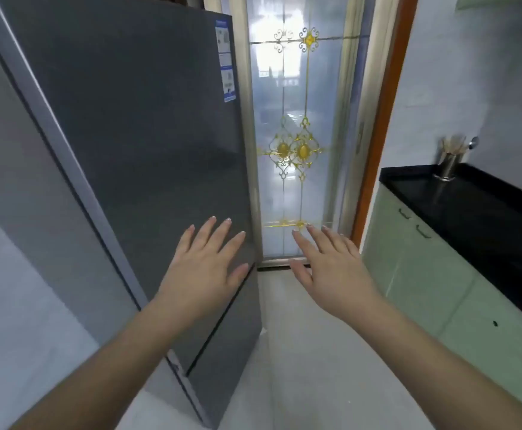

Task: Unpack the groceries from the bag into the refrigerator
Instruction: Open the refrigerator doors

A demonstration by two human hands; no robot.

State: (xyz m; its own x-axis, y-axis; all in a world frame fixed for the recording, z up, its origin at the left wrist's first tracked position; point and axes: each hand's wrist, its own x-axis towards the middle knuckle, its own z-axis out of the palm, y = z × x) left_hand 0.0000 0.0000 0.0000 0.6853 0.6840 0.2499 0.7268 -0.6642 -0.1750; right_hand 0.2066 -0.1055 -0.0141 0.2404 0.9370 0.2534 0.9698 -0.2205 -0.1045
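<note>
A tall grey refrigerator [135, 125] fills the left half of the view, its doors closed and a blue-and-white label [226, 62] stuck near its top right corner. My left hand [203, 268] is spread flat in front of the upper door's lower right corner, fingers apart and holding nothing; I cannot tell if it touches the door. My right hand [331, 265] is held out beside it, in front of the glass door, fingers apart and empty. No grocery bag is in view.
A frosted glass door [297, 181] with gold ornaments stands straight ahead in an orange-brown frame. On the right runs a black countertop [470, 206] over pale green cabinets [433, 274], with a steel chopstick holder [449, 164] on it. Pale floor tiles [300, 352] lie between refrigerator and cabinets.
</note>
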